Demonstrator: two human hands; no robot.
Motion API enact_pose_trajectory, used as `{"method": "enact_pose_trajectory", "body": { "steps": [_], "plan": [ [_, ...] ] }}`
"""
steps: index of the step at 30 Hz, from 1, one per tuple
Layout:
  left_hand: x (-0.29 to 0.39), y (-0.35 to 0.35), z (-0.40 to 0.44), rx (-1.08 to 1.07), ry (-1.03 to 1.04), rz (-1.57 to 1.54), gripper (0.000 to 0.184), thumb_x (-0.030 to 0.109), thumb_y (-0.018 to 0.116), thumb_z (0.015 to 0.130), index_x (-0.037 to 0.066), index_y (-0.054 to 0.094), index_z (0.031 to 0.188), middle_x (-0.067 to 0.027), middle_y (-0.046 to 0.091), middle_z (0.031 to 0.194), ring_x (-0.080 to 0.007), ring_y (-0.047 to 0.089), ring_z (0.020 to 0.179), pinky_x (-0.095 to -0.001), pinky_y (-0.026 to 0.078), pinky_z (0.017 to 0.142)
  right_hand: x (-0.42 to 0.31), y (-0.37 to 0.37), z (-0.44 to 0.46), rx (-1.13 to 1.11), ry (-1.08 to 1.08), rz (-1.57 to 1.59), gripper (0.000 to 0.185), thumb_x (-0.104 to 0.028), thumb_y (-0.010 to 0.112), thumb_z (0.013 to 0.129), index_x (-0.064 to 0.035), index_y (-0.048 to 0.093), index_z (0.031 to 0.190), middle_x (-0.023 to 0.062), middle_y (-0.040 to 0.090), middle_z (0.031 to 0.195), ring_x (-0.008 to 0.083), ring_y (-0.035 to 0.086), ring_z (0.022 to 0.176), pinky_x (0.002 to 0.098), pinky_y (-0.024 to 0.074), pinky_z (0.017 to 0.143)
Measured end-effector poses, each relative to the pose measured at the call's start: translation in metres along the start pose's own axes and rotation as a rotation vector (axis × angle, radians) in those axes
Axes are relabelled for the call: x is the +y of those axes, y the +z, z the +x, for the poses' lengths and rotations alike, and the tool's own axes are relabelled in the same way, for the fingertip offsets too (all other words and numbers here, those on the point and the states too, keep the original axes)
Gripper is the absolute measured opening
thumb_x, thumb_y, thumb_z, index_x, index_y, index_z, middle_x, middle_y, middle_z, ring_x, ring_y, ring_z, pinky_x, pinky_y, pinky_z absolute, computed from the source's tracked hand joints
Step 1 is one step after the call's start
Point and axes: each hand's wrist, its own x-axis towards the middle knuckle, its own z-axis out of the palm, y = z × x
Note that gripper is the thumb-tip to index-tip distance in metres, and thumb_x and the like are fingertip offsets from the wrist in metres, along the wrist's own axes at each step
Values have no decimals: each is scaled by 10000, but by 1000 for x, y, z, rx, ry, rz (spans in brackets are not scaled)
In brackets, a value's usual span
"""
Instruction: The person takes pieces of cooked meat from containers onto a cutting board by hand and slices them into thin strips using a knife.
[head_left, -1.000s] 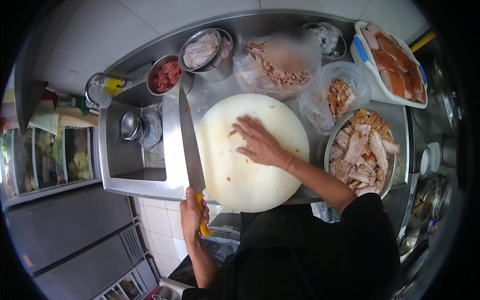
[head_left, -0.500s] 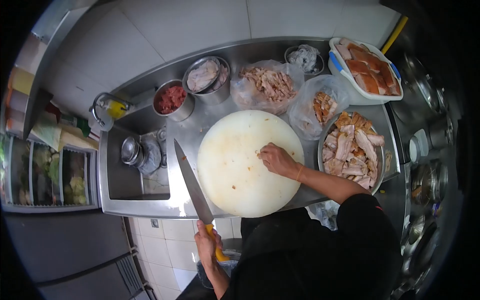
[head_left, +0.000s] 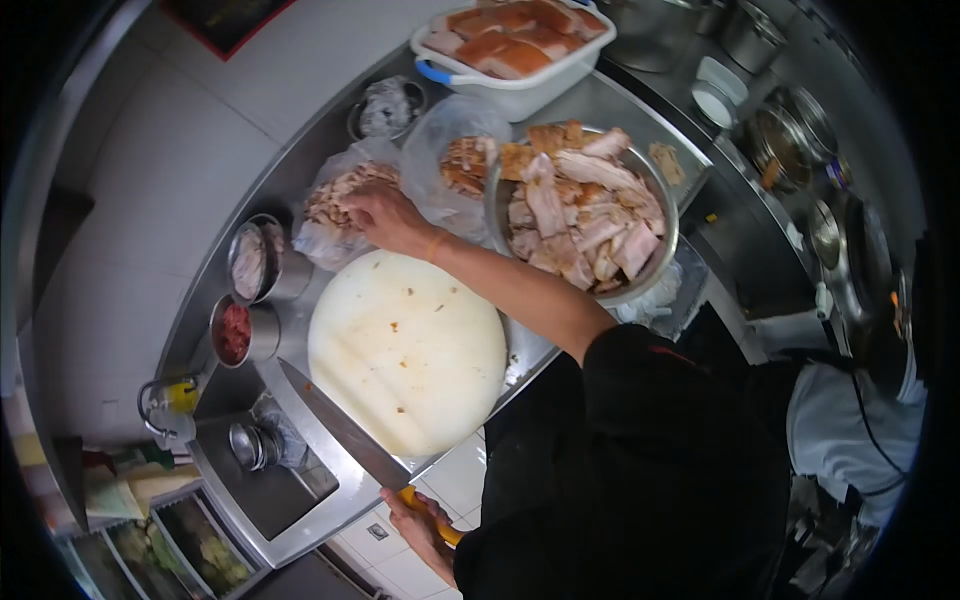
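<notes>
My left hand [head_left: 418, 522] is wrapped round the yellow handle of a large knife [head_left: 345, 427]. Its long blade points away along the left edge of a round white cutting board [head_left: 405, 345], where small brown scraps lie scattered. Reaching past the board, my right hand [head_left: 385, 217] is over an opened plastic bag of sliced meat [head_left: 330, 205]. Its fingers are bent down at the meat; whatever they hold is hidden. Near my right forearm stands a metal bowl heaped with cooked pork strips [head_left: 590, 210].
A white tub [head_left: 520, 95] of browned pork slabs and a smaller bag of meat pieces [head_left: 465, 165] stand at the back. Metal pots with raw red meat [head_left: 235, 333] and pale meat [head_left: 250, 262] are left, beside a sink [head_left: 270, 510]. Light blue clothing [head_left: 850, 430] shows at right.
My right hand has moved from the board to the bag of sliced meat. The view has turned to the right. The knife stays in my left hand.
</notes>
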Motion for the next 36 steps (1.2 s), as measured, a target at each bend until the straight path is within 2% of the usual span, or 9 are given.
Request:
{"method": "enact_pose_trajectory", "body": {
  "steps": [3, 7, 11, 14, 20, 26, 29, 30, 36],
  "plan": [
    [-1, -2, 12, -75, 43, 51, 720, 776, 343, 981, 106, 474, 754, -50, 410, 488, -190, 402, 349, -328, 351, 347, -23, -85, -54, 101, -71, -75, 198, -21, 648, 809, -33, 723, 992, 174, 716, 996, 387, 643, 1021, 485, 511, 919],
    [2, 3, 19, -193, 94, 30, 716, 702, 361, 1026, 61, 494, 736, -64, 446, 490, -182, 450, 353, -294, 366, 334, -6, -205, -143, 186, 192, -480, 284, -30, 730, 771, -47, 731, 1054, 171, 721, 1068, 381, 644, 1057, 452, 507, 939],
    [0, 13, 25, -278, 158, 100, 727, 708, 364, 1022, 56, 502, 733, -66, 447, 493, -181, 441, 349, -302, 373, 332, 8, -307, -218, 129, 494, -1037, 456, -197, 834, 718, -53, 712, 1132, 169, 715, 1118, 391, 654, 1038, 460, 503, 975],
    [0, 18, 21, -319, 158, 111, 727, 709, 388, 1016, 50, 505, 732, -68, 453, 493, -181, 452, 350, -300, 380, 333, 10, -327, -234, 32, 685, -1051, 556, -260, 886, 654, -87, 709, 1152, 155, 698, 1179, 345, 602, 1165, 442, 443, 1031],
    [-7, 29, -3, -273, 142, 110, 711, 695, 403, 1020, 41, 514, 765, -67, 460, 503, -170, 459, 356, -297, 386, 345, 16, -355, -227, -137, 843, -737, 515, -273, 908, 669, -55, 708, 1090, 129, 708, 1121, 336, 634, 1114, 420, 481, 977],
    [-17, 48, -21, -225, 117, 94, 711, 745, 414, 984, 71, 509, 778, -43, 439, 511, -173, 437, 368, -308, 370, 357, 13, -377, -218, -231, 858, -358, 333, -163, 858, 775, -33, 688, 1030, 103, 660, 859, 232, 627, 798, 351, 512, 749],
    [-9, 60, -38, -189, 144, 91, 714, 747, 420, 981, 65, 513, 792, -44, 438, 512, -172, 434, 367, -305, 371, 356, 22, -385, -215, -149, 789, -185, 254, -104, 836, 817, -29, 684, 1006, 52, 635, 787, 154, 582, 741, 325, 499, 699],
    [-8, 62, -43, -174, 156, 85, 715, 747, 421, 980, 62, 515, 796, -44, 438, 512, -172, 432, 365, -305, 371, 355, 14, -383, -205, -116, 811, -50, 185, -6, 802, 858, -39, 670, 983, -51, 606, 795, 38, 528, 713, 227, 454, 642],
    [-12, 65, -43, -192, 82, 57, 730, 702, 390, 1018, 25, 535, 787, -50, 462, 511, -162, 462, 381, -296, 382, 371, -40, -315, -148, -43, 552, 221, 171, -7, 805, 849, -25, 685, 970, -46, 639, 825, 14, 523, 708, 201, 457, 651]
  ]
}}
